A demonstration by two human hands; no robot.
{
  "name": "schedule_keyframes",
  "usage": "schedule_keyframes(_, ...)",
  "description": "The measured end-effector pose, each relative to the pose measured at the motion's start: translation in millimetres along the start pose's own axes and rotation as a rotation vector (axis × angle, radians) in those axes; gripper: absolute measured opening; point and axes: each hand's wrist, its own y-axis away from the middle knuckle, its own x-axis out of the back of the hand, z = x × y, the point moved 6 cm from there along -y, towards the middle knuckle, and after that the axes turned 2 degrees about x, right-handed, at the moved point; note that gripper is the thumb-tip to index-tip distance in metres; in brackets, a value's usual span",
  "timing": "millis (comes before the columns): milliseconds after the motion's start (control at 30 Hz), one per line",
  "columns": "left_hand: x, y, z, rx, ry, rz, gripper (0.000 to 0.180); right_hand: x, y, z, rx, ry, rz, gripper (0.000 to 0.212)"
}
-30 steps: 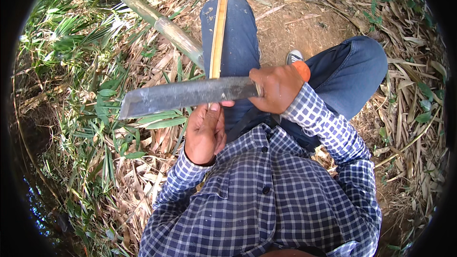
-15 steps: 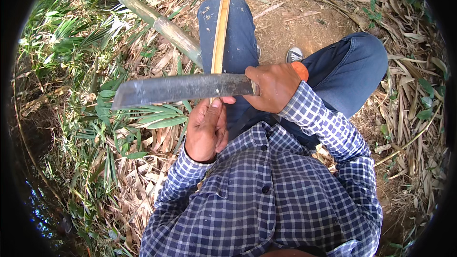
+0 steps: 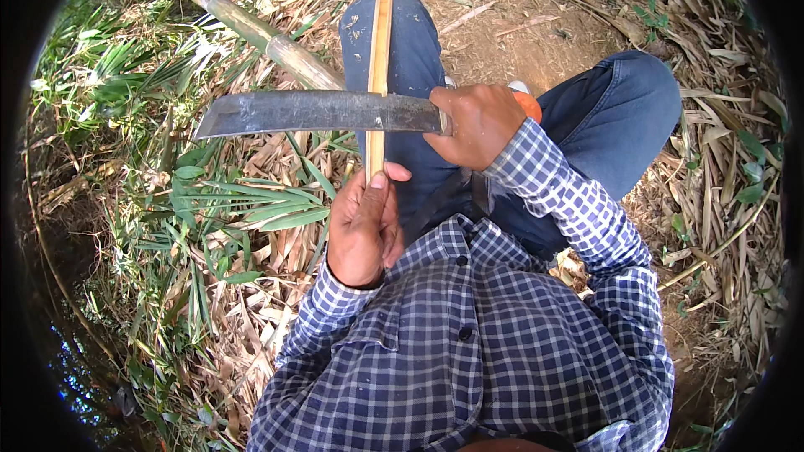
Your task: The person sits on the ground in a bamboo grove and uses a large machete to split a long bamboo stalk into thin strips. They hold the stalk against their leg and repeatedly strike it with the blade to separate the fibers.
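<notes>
My right hand (image 3: 477,127) is closed around the orange handle (image 3: 528,106) of a machete (image 3: 310,111). Its dark, worn blade points left and lies across a split bamboo strip (image 3: 379,42). The near end of that strip is pinched by my left hand (image 3: 365,222), thumb on top, just below the blade. From there the pale yellow strip runs away from me over my left knee (image 3: 410,29). The blade hides a short piece of the strip's middle.
A long bamboo pole (image 3: 251,29) slants from the far left toward my left knee. Green leaves (image 3: 260,201) and dry bamboo litter (image 3: 268,276) cover the ground to the left. My bent right knee (image 3: 645,92) is at the right, with more dry leaves (image 3: 720,159) beyond it.
The machete has slid away from me along the bamboo strip, leaving more strip showing between the blade and my left hand. My left hand has stayed nearly in place.
</notes>
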Motion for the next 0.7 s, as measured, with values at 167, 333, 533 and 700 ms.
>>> schedule_keyframes(167,1.3,5.7,-4.6,0.018,0.000,0.022,0.027,-3.4,-0.9,4.2,0.078,0.031,-0.008,0.021)
schedule_keyframes(333,0.0,7.6,-0.9,0.021,-0.003,0.016,0.026,-4.0,-1.2,3.5,0.030,-0.008,-0.002,0.022)
schedule_keyframes(533,-4.4,11.3,-2.5,0.020,-0.020,0.009,0.026,-1.6,-15.4,35.6,-0.095,0.011,0.065,0.021)
schedule_keyframes(700,-1.8,12.9,-9.6,0.039,0.005,0.021,0.026,-6.3,9.2,9.2,0.076,-0.048,-0.039,0.024)
